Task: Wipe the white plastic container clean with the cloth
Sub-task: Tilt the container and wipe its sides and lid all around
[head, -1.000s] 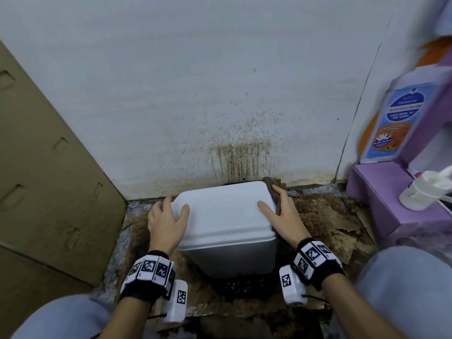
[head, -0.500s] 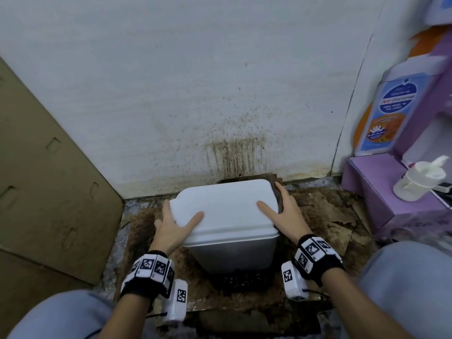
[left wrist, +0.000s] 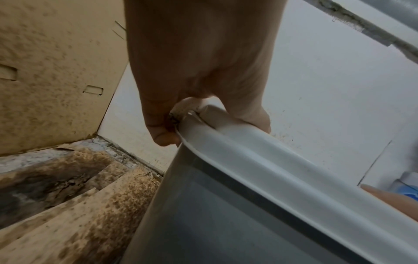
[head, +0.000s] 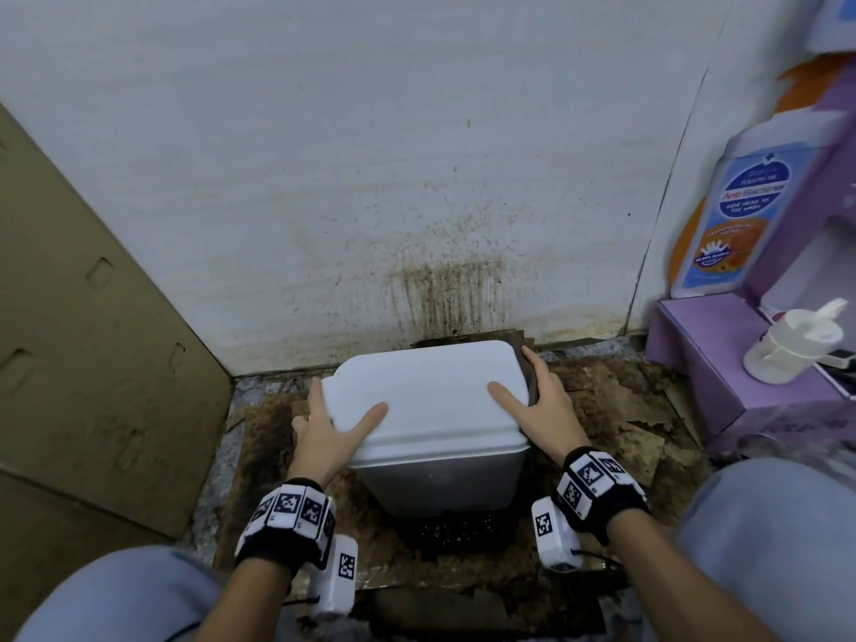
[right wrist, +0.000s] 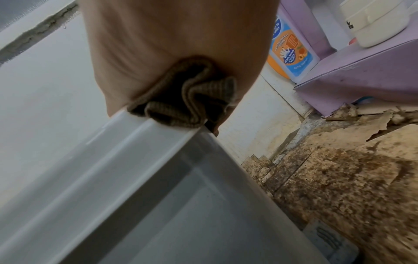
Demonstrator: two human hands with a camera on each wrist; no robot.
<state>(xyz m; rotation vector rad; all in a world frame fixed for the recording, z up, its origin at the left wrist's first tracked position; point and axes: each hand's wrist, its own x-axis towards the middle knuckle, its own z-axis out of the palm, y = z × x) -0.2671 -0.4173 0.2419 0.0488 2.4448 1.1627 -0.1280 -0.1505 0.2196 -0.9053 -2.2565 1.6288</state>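
Left hand (head: pixel 324 435) grips the container (head: pixel 431 400); right hand (head: pixel 539 403) holds cloth (right wrist: pixel 187 100) against its right edge: wipe firmly, brace steady.

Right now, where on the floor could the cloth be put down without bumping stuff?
Bare stained floor lies right of the white container, before the purple box. Another strip lies between the container and the cardboard. Behind the container, the wall is close.

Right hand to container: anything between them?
Only the brown cloth: the right hand presses it against the right edge of the white plastic container. Its thumb lies bare on the lid. Nothing else intervenes.
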